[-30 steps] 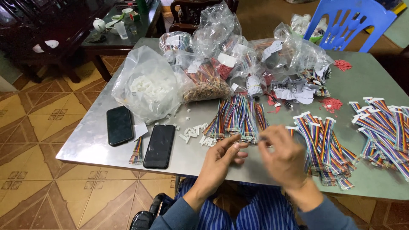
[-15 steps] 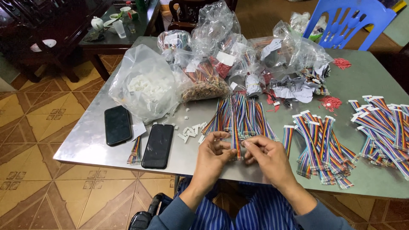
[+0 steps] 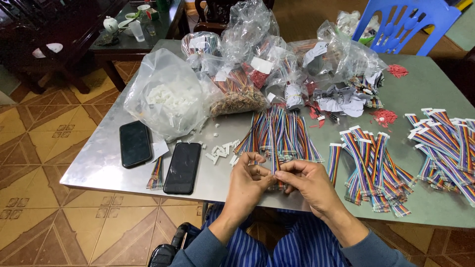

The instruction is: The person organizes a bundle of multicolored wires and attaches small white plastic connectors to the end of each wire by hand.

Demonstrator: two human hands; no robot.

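My left hand (image 3: 249, 184) and my right hand (image 3: 308, 184) meet at the near edge of the metal table (image 3: 99, 163), fingertips pinched together on one rainbow ribbon cable (image 3: 273, 170). That cable comes from a loose pile of rainbow ribbon cables (image 3: 277, 133) lying just beyond my hands. A few small white plastic connectors (image 3: 221, 151) lie scattered left of the pile. What sits between my fingertips is too small to make out.
Two black phones (image 3: 134, 143) (image 3: 182, 167) lie at the left. A clear bag of white connectors (image 3: 166, 99) and more bags (image 3: 257, 64) fill the back. Finished cable bundles (image 3: 373, 168) (image 3: 445, 148) lie at the right. A blue chair (image 3: 405, 24) stands behind.
My hands have come together from apart. The right hand moved left from the cable bundles, and both now pinch one cable at the table's near edge.
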